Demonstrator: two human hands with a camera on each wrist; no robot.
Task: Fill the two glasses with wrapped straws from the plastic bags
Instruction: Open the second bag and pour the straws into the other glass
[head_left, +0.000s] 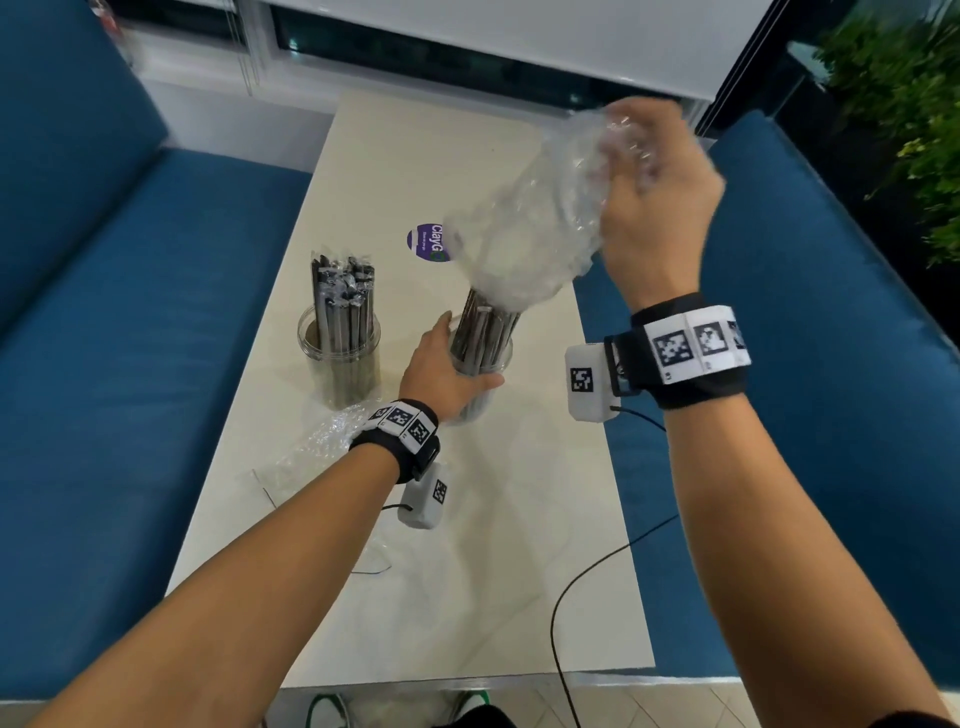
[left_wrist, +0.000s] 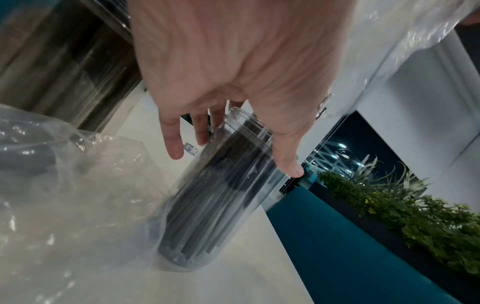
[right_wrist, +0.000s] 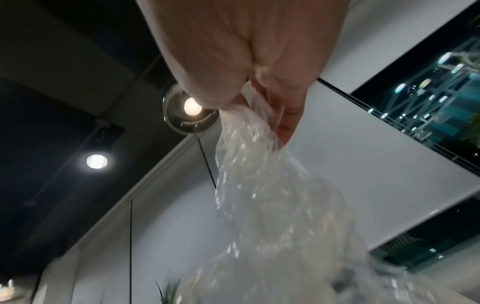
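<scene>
Blue benches (head_left: 130, 364) flank the pale table (head_left: 467, 597) in front of me, and green plants (head_left: 904, 114) fill the far right corner. On the table stand two glasses. The left glass (head_left: 340, 358) sits by itself, packed with dark wrapped straws that rise well above its rim. My left hand (head_left: 441, 374) holds the right glass (head_left: 480, 371): fingers spread round its far side, thumb along the near side. My right hand (head_left: 657, 202) is raised above it, fingers bunched and pinching the gathered end of a clear bag (head_left: 524, 228), whose open mouth hangs over the tops of the straws (head_left: 483, 332) standing in that glass. A second bag (head_left: 311, 447) lies crumpled and flat on the table under my left wrist. Beyond the glasses a round purple sticker (head_left: 428, 243) is stuck to the tabletop; I can read "ClayG" on it, the rest hidden by the bag, the smaller line too blurred. Both wrists wear black bands with square black-and-white markers. Only the left wrist view shows the straws reaching down to the glass bottom and the crumpled bag lying against its base. Only the right wrist view shows two ceiling lamps (right_wrist: 191, 107) and the plastic squeezed between my thumb and fingers; there the glass is out of sight.
</scene>
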